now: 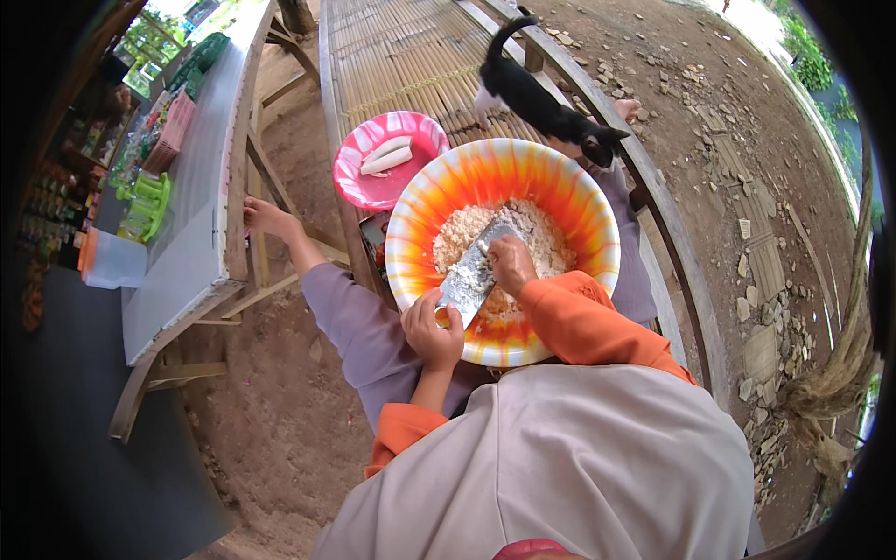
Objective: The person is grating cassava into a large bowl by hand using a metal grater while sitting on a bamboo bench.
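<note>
In the head view, a large orange, yellow and white basin (413,210) sits between my legs, with pale grated food (462,227) heaped inside. A flat metal grater (470,274) leans in it at a slant, pale shreds on its face. My left hand (435,332) grips the grater's near end at the basin's rim. On the grater's upper part, my right hand (512,262) has its fingers curled round a small pale piece of food (484,247), mostly hidden by them. A pink and white bowl (350,164) beside the basin holds peeled white root pieces (387,155).
A black and white cat (535,94) stands on the slatted bamboo bench (392,63), its head near the basin's far right rim. Wooden rail (651,189) runs along the right. At left is a white-topped table (189,175) with a plastic container (115,259) and baskets.
</note>
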`<state>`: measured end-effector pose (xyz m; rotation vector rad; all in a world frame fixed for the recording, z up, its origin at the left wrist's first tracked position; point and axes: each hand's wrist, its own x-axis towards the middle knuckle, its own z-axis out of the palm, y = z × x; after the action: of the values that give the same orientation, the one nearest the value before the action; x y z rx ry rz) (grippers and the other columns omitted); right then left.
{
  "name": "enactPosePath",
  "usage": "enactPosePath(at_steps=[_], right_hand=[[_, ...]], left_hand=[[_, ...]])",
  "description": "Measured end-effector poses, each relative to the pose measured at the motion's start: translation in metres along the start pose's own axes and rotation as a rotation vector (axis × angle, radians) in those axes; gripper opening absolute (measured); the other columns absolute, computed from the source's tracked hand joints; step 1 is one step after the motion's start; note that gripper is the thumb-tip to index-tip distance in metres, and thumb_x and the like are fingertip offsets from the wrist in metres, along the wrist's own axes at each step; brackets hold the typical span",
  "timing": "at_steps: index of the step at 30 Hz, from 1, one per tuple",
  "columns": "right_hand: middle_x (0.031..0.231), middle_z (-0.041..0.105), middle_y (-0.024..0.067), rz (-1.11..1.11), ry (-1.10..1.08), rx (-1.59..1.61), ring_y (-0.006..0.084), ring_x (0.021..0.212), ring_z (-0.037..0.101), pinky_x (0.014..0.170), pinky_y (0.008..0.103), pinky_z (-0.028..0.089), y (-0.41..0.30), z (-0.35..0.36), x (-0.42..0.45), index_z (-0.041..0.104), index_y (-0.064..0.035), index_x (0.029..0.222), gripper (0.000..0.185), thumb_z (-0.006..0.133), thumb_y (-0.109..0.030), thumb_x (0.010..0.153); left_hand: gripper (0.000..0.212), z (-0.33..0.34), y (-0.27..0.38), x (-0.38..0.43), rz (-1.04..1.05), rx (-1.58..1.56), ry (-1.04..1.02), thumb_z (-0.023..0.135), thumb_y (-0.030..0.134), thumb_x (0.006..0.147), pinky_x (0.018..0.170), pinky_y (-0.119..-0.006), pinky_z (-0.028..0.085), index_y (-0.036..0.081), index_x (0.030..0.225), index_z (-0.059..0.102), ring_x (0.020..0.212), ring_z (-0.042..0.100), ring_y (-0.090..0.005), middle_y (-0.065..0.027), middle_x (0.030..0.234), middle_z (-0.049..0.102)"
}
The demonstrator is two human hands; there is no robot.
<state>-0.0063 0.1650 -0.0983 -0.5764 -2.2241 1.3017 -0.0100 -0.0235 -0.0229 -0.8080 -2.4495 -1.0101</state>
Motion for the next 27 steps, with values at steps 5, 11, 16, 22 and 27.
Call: enactPosePath(at_steps=[5,11,16,22,27], right_hand=[[0.069,0.053,0.0207,0.044,0.134,-0.169,0.0364,0.067,0.051,0.062,0.0430,0.039,0.019,-0.019,0.028,0.055,0.0007,0.063,0.018,0.050,-0.014,0.072],[0.065,0.053,0.0184,-0.262,-0.009,-0.199,0.0369,0.067,0.052,0.059,0.0420,0.041,0.006,-0.008,0.006,0.055,-0.0009,0.063,0.001,0.055,-0.001,0.064],[0.065,0.054,0.0188,-0.050,0.108,-0.261,0.0350,0.066,0.053,0.058,0.0404,0.041,0.025,-0.020,0.034,0.057,-0.0010,0.064,0.003,0.055,0.001,0.062],[0.070,0.058,0.0154,-0.054,-0.095,-0.248,0.0306,0.069,0.057,0.060,0.0378,0.044,-0.003,-0.021,0.012,0.062,-0.0034,0.072,0.008,0.055,-0.001,0.068],[0.082,0.064,0.0143,0.352,-0.193,-0.154,0.0250,0.073,0.061,0.062,0.0349,0.046,-0.012,-0.047,0.027,0.066,-0.0045,0.086,0.014,0.054,-0.006,0.079]], left_hand=[[0.022,0.001,0.005,0.007,0.030,-0.027,-0.025,0.058,0.013,0.072,0.082,-0.037,0.038,0.006,0.093,0.058,0.088,0.057,-0.0258,-0.0086,0.094,0.062],[0.022,0.000,-0.002,-0.004,0.007,0.002,-0.008,0.058,0.013,0.072,0.082,-0.037,0.038,0.006,0.093,0.058,0.088,0.057,-0.0254,-0.0083,0.095,0.062],[0.022,0.000,0.001,0.001,0.030,-0.014,-0.013,0.058,0.014,0.072,0.081,-0.036,0.038,0.006,0.093,0.057,0.089,0.057,-0.0249,-0.0078,0.095,0.062],[0.023,0.003,-0.003,0.001,0.023,-0.030,-0.014,0.058,0.014,0.072,0.081,-0.037,0.038,0.006,0.094,0.057,0.088,0.057,-0.0251,-0.0079,0.095,0.062],[0.023,0.001,-0.003,0.001,0.042,-0.038,-0.007,0.058,0.014,0.072,0.080,-0.037,0.038,0.006,0.093,0.057,0.088,0.057,-0.0254,-0.0085,0.094,0.062]])
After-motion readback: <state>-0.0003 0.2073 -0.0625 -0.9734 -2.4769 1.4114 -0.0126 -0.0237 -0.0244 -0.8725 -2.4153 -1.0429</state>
